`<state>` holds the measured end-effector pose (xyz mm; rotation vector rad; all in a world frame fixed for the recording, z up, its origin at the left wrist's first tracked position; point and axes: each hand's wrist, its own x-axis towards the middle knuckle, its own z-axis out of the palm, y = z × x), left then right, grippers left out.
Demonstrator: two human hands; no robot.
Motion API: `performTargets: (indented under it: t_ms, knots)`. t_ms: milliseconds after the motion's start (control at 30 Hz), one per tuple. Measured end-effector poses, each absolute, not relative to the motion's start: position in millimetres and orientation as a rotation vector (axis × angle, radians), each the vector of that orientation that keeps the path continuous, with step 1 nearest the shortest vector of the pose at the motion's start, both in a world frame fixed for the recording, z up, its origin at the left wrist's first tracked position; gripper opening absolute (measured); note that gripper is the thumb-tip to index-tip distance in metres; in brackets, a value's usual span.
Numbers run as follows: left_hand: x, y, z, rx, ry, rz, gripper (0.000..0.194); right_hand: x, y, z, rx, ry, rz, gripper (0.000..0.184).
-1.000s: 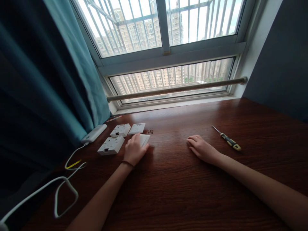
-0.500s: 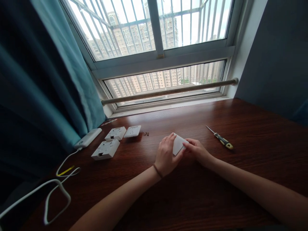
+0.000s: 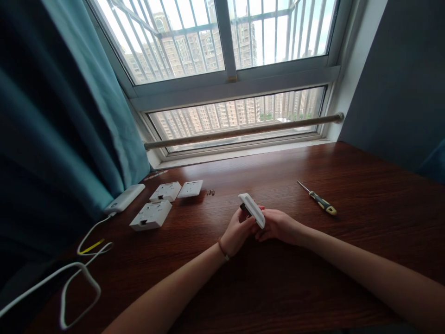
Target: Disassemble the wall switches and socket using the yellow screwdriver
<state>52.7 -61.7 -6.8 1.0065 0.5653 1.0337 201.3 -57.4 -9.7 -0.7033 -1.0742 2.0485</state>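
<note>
Between my hands, above the table's middle, is a white wall plate with a black block on its back. It is tilted steeply, its edge towards me. My left hand is closed on the black back and lower edge. On the other side, the fingers of my right hand curl against the plate, partly hidden by it and by my left hand. A screwdriver with a black and cream handle lies to the right. Several small screws lie left of my hands, beside a white socket panel.
Two white mounting boxes sit at the left of the brown wooden table. Beyond them, a white power bank has a white cable with a yellow tie. A blue curtain hangs left; a barred window is at the back.
The wall plate has turned from lying with its white face up to a steep tilt, so its black back now shows. My left hand has shifted from over the plate to beneath it.
</note>
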Motion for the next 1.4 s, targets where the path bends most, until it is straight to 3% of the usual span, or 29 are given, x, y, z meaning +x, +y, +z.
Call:
performTargets:
  t_ms: [133,233,300,467,600,833,1133,1300,1400]
  knots:
    - [50,-61,-2,0.975,0.595,1.071,0.046,200,-62,-10,-0.999,-1.514,1.521,0.034]
    - [49,-57,-3,1.052,0.711,1.107,0.034,203,-67,-2,-1.097,-1.763,0.975,0.027]
    - [48,-55,-4,1.128,0.793,1.117,0.032,206,-70,4,-1.083,-1.775,0.853,0.025]
    - [47,-57,-4,1.476,0.982,1.065,0.035,206,-69,8,-0.974,-1.651,1.204,0.042]
    - [46,-63,1,1.739,1.142,1.025,0.035,204,-70,7,-0.852,-1.582,1.415,0.036]
    - [44,-70,12,1.986,1.264,0.909,0.034,205,-74,12,-0.765,-1.527,1.432,0.022]
    - [44,-69,16,2.043,1.214,0.875,0.034,209,-71,7,-0.704,-1.569,1.362,0.026]
    - [43,-66,14,2.169,1.463,1.042,0.05,204,-73,6,-0.779,-1.566,1.187,0.027]
    - [40,-65,15,2.247,1.545,0.981,0.046,202,-73,7,-0.801,-1.551,1.161,0.028]
